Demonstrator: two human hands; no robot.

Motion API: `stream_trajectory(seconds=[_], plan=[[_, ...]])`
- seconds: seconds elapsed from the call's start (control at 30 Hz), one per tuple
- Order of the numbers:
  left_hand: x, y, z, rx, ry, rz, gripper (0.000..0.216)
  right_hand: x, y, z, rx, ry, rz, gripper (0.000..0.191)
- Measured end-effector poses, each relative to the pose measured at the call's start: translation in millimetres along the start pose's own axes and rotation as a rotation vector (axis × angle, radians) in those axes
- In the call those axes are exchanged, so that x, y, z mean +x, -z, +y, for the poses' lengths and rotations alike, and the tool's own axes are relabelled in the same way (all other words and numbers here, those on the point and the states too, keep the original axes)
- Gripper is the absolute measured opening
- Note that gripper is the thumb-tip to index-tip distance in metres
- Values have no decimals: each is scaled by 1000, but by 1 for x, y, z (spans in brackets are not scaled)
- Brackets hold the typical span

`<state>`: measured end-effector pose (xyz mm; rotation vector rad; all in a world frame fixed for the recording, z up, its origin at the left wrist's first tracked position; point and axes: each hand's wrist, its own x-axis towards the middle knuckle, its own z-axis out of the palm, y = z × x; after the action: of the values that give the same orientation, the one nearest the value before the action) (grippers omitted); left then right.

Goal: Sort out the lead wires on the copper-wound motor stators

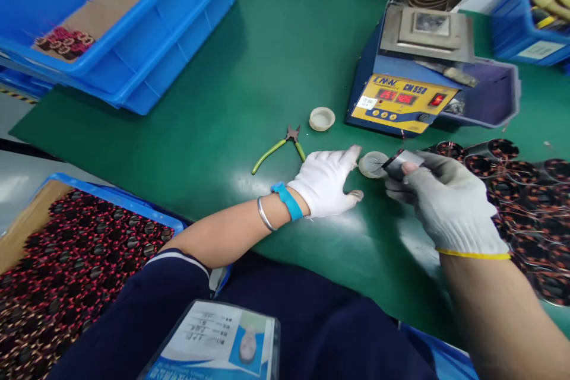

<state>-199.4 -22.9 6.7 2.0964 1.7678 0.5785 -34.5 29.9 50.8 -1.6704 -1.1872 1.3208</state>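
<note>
Leftmost, a blue tray (111, 199) packed with dark red-wound coils (66, 273) is seen at the near edge of the green tabletop (214, 101), with stacked blue bins (146, 29) further back. Green-handled cutters (280, 145) and a small white cap (322, 119) lie just beyond the left hand (327, 184), which is gloved, laid palm down with fingers spread flat, and holds nothing; its fingertips touch a small round dish (373, 164). Immediately to the right, a small coil (403, 161), blurred and greyish, is pinched between thumb and fingers of the gloved right hand (445, 202), held at the rim of that dish. The coil is judged light and rigid in the body, but its fine wire leads would bend or snap easily, so it is best gripped by the core, as it is now. Behind stands a blue solder pot (409, 89) with a yellow panel, and more coils (529, 202) are spread at the far right.
</note>
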Motion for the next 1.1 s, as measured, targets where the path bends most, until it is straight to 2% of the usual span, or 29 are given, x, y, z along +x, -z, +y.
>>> stream_trajectory(seconds=[0.27,0.33,0.4,0.43,0.5,0.6,0.73,0.8,0.97,1.1], plan=[[0,5,-1,22,43,-28,85,1,-11,-12,-98,28,-26,31],[0,4,-1,12,40,-21,86,1,-7,-15,-117,82,12,36],[0,3,-2,6,40,-11,88,2,1,-18,-212,217,121,47],[0,3,-2,6,43,-6,89,2,6,-18,-331,308,180,52],[-1,2,-2,12,54,-1,89,2,15,-19,-713,496,262,57],[-2,3,-1,36,57,-5,84,1,23,-16,-1262,761,268,46],[-3,6,1,81,38,-15,67,4,18,-10,-1546,1028,214,32],[-4,8,2,101,32,-25,61,6,14,-8,-1615,1065,203,31],[-4,8,3,136,40,-45,54,10,9,-7,-1728,1049,156,30],[-4,9,5,128,56,-61,55,9,16,-15,-1710,1090,170,30]])
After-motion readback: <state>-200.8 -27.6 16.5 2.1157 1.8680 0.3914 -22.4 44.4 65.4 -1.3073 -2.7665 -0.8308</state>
